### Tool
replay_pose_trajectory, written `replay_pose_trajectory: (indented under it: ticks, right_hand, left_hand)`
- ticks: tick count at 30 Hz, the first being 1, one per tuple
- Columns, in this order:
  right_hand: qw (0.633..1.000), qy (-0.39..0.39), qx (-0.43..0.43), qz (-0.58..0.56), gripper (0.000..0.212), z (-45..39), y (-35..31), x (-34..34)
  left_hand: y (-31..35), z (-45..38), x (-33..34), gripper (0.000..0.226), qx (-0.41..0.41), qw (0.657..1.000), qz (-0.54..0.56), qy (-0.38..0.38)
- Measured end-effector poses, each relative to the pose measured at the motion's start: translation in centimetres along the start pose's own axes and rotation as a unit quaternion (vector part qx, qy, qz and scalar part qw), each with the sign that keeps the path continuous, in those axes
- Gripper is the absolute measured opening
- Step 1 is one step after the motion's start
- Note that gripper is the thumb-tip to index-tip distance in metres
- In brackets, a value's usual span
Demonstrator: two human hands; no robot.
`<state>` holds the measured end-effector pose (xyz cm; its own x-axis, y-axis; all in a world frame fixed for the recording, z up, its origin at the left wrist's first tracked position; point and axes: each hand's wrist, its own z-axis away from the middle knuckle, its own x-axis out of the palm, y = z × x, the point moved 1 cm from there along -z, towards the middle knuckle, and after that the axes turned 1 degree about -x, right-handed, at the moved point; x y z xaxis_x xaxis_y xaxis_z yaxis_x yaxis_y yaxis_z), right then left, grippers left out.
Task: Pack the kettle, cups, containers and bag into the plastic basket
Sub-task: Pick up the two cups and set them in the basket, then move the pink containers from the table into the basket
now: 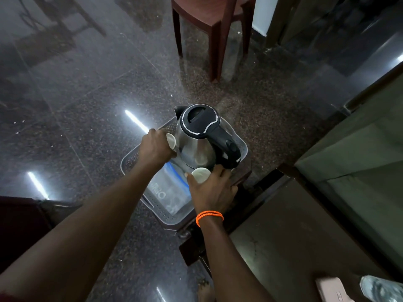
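A steel kettle (197, 147) with a black lid and handle stands upright in the grey perforated plastic basket (242, 147). A clear bag (169, 192) with a blue seal lies flat in the basket's near half. My left hand (156, 147) grips a white cup (171, 140) pressed against the kettle's left side. My right hand (212, 189), an orange band at its wrist, holds another white cup (200, 174) just in front of the kettle's base. No containers are visible.
The basket rests on a dark low stool (239, 177) over a glossy dark stone floor. A brown chair (214, 29) stands beyond it. A table top (283, 236) lies at right, with a pink object (330, 289) and a clear bottle (383, 289) at its near corner.
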<state>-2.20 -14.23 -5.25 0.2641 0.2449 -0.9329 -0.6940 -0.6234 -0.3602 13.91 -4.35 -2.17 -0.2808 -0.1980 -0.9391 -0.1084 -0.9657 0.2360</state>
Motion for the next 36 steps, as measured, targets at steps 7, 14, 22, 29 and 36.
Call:
replay_pose_trajectory:
  ticks: [7, 14, 22, 29, 36]
  right_hand:
    - [0.998, 0.013, -0.035, -0.042, 0.067, 1.7, 1.2, -1.8]
    - [0.997, -0.004, -0.044, -0.065, 0.057, 4.3, 7.9, -5.0]
    - [0.999, -0.017, 0.038, -0.021, 0.051, 9.9, 22.3, -10.5]
    - [0.988, -0.050, 0.145, 0.013, 0.038, 16.2, 36.5, -12.9]
    - [0.967, -0.142, 0.187, 0.095, 0.047, 21.0, 50.0, -15.0]
  left_hand:
    - [0.9, 5.1, 0.9, 0.054, 0.006, 0.996, 0.038, 0.084]
    - [4.1, 14.3, 2.7, 0.052, -0.012, 0.982, 0.157, 0.107]
    - [12.8, 27.9, 8.4, 0.036, 0.066, 0.989, 0.125, 0.034]
    - [20.9, 41.0, 18.0, 0.028, 0.142, 0.971, 0.103, -0.165]
    - [24.8, 48.3, 27.5, 0.074, 0.463, 0.842, -0.060, -0.269]
